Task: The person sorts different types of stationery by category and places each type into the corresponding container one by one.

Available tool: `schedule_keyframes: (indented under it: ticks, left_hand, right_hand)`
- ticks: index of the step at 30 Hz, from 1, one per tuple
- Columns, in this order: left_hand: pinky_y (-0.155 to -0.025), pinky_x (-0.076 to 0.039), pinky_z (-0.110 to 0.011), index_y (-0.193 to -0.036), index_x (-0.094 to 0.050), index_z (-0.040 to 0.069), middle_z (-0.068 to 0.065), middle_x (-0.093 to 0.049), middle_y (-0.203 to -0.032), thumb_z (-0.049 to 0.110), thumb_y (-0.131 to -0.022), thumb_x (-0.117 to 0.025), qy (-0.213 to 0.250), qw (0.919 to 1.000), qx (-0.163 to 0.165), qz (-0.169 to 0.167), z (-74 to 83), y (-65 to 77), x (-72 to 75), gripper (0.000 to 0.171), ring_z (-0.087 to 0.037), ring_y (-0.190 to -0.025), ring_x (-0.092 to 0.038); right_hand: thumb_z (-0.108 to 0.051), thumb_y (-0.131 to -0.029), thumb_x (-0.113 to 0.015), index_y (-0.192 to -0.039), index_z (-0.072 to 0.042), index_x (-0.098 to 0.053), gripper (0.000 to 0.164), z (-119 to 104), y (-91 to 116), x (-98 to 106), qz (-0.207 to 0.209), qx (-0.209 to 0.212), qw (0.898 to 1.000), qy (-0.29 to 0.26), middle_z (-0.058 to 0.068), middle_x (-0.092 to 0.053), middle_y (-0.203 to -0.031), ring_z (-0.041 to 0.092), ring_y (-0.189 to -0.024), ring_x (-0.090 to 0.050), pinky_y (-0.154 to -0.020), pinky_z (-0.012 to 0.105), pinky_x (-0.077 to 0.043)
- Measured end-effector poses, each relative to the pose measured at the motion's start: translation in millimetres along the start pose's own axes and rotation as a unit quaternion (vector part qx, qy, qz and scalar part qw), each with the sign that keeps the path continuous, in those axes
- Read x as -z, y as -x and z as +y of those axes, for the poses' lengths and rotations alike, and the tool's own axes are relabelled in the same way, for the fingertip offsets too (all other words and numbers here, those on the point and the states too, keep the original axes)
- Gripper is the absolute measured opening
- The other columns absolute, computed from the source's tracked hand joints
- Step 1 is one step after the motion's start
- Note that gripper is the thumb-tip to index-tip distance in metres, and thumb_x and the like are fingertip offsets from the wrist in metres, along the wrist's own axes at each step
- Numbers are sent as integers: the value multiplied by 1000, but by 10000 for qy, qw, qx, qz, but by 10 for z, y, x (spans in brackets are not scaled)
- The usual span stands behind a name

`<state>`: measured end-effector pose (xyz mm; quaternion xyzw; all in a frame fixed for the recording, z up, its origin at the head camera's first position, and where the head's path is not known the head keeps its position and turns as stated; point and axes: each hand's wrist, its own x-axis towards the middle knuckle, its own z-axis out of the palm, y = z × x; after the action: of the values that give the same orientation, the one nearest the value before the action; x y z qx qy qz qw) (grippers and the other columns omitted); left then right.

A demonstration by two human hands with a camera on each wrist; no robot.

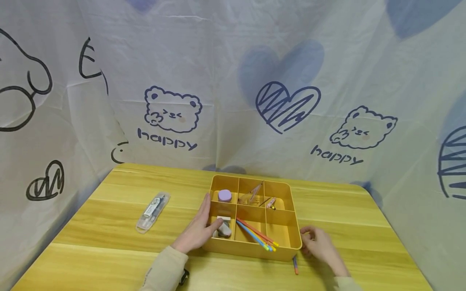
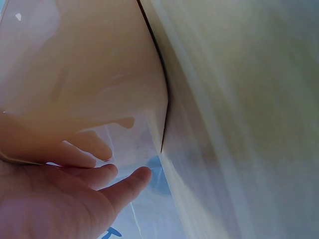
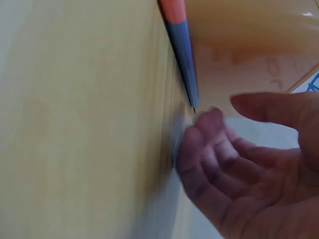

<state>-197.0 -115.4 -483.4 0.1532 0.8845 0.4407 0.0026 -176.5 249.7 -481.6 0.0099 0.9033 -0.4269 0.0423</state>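
A yellow six-compartment organizer box (image 1: pixel 251 249) stands on the table. My left hand (image 1: pixel 196 231) grips its left wall, thumb over the rim and fingers along the outside, seen again as the left hand (image 2: pixel 75 194) in the left wrist view. Beside the front right corner, my right hand (image 1: pixel 318 244) has loosely curled fingers and holds nothing. A blue pen (image 3: pixel 184 59) with an orange end lies on the table along the box, its thin tip right at the right hand's (image 3: pixel 234 169) fingertips. Several colored pencils (image 1: pixel 255 234) lean in the front middle compartment.
In the box are a purple round item (image 1: pixel 224 196), a clear set square (image 1: pixel 252 194), a small pink item (image 1: pixel 271 203) and a grey item (image 1: pixel 224 230) by a white block. A clear pencil case (image 1: pixel 153 212) lies left on the wooden table (image 1: pixel 91 226). Printed cloth (image 1: pixel 225 133) hangs behind.
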Motion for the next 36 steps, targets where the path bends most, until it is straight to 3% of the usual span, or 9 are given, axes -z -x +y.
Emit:
schedule_keyframes:
  ticks: [6, 11, 16, 26, 36]
  left_hand:
    - [-127, -16, -55, -161, 3, 0, -21, 3, -170, 29, -105, -53, -4, 10000, -9, 28, 11, 9, 0, 84, -39, -157, -9]
    - [-127, -16, -55, -160, 2, 0, -21, 3, -170, 27, -104, -53, 4, 10000, -4, 55, 18, 10, 2, 84, -39, -157, -9]
    - [-127, -16, -54, -161, 2, 0, -21, 2, -170, 28, -105, -53, -14, 10000, 25, 50, 25, 9, 4, 84, -39, -157, -10]
    - [-127, -16, -55, -161, 3, 0, -21, 2, -170, 28, -105, -53, -2, 10000, 31, 26, 47, 18, 9, 84, -39, -157, -11]
    - [-127, -16, -55, -161, 3, 1, -21, 3, -170, 28, -105, -53, 33, 10000, 11, 2, 41, 15, 10, 84, -39, -157, -9]
  right_hand:
    - [-3, -95, -57, -109, 16, -58, 24, 19, -28, -7, -417, 138, 9990, -21, 10, -65, -75, 17, -60, -61, -53, 28, -56]
    - [3, -87, -55, -93, 9, -62, 11, -16, -51, -42, -288, 87, 9986, 437, 8, -63, -69, 15, -58, -59, -52, 25, -52]
    - [8, -83, -52, -88, 6, -63, 13, -55, -53, -73, -190, -60, 9981, 579, 8, -62, -67, 14, -57, -57, -52, 24, -50]
    - [7, -78, -57, -74, -2, -61, 10, -78, -59, -78, -118, -146, 9960, 872, 5, -59, -64, 14, -55, -54, -52, 25, -47]
    - [0, -77, -63, -80, 1, -65, 3, -120, -82, -74, -38, -130, 9908, 1347, 5, -62, -71, 16, -66, -53, -58, 27, -45]
